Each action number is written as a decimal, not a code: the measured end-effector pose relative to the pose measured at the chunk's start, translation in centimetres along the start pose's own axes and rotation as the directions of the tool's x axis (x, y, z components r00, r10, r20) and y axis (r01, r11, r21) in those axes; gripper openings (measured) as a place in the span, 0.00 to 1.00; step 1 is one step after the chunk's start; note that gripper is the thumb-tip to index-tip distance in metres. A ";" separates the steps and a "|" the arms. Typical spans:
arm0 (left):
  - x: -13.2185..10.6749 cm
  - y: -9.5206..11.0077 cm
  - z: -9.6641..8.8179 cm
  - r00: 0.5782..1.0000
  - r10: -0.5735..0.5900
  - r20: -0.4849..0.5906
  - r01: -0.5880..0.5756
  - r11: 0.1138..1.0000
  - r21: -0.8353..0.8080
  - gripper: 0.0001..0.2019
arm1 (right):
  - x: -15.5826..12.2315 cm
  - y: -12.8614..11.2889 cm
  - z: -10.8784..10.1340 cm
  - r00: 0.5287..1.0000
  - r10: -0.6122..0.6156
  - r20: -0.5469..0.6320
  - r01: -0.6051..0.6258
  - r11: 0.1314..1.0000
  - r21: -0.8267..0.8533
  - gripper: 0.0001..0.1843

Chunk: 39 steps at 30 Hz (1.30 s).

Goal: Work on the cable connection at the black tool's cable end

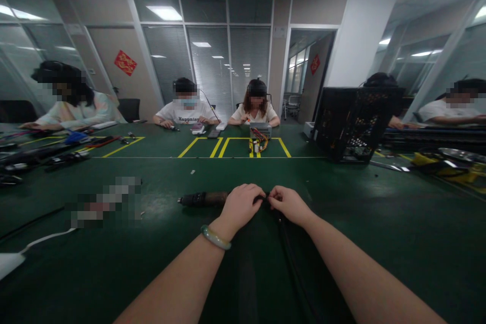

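Observation:
A dark, pen-shaped electric screwdriver [203, 199] lies across the green table, its narrow tip to the left. My left hand [243, 203] is wrapped over its rear part, hiding that end. Just beside it, my right hand [287, 204] pinches the black cable [287, 248] where it meets the tool's tail. The joint between them is small and partly covered by fingers. From there the cable runs down toward me between my forearms. A jade-coloured bangle [215, 237] is on my left wrist.
Across the green table [152, 268] sit several people; one has a power supply [260, 130] with coloured wires in front. A black computer case [341, 124] stands right of centre. Cables and tools [34, 157] lie far left, a yellow-and-black item [436, 164] far right. A white cord [45, 239] crosses the left.

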<state>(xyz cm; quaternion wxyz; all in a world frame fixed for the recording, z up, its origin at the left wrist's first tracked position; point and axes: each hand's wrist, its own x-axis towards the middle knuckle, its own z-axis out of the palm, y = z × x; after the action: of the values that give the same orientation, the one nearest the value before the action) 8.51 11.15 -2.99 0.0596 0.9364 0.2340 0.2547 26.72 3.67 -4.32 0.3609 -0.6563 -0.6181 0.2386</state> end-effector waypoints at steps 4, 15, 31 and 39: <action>0.1 0.0 -0.1 1.000 0.011 0.012 -0.011 1.000 -0.003 0.08 | 0.2 0.3 0.2 1.000 -0.022 -0.016 0.022 1.000 0.017 0.06; 0.0 -0.3 0.4 1.000 0.001 -0.023 -0.001 1.000 -0.004 0.09 | 0.1 0.3 0.1 1.000 -0.012 -0.007 0.012 1.000 -0.014 0.06; 0.0 -0.2 0.2 1.000 0.026 -0.012 -0.026 1.000 0.008 0.09 | 0.3 0.7 0.2 1.000 -0.030 -0.004 0.030 0.999 -0.011 0.06; -0.1 -0.1 0.2 1.000 0.002 -0.030 -0.002 1.000 0.004 0.11 | 0.2 0.2 0.1 0.999 -0.032 0.000 0.032 0.999 -0.015 0.05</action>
<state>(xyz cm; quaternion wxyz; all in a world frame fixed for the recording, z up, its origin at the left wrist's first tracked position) 8.49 11.23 -3.27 0.0537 0.9328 0.2344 0.2683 26.79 3.86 -4.49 0.3600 -0.6489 -0.6303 0.2281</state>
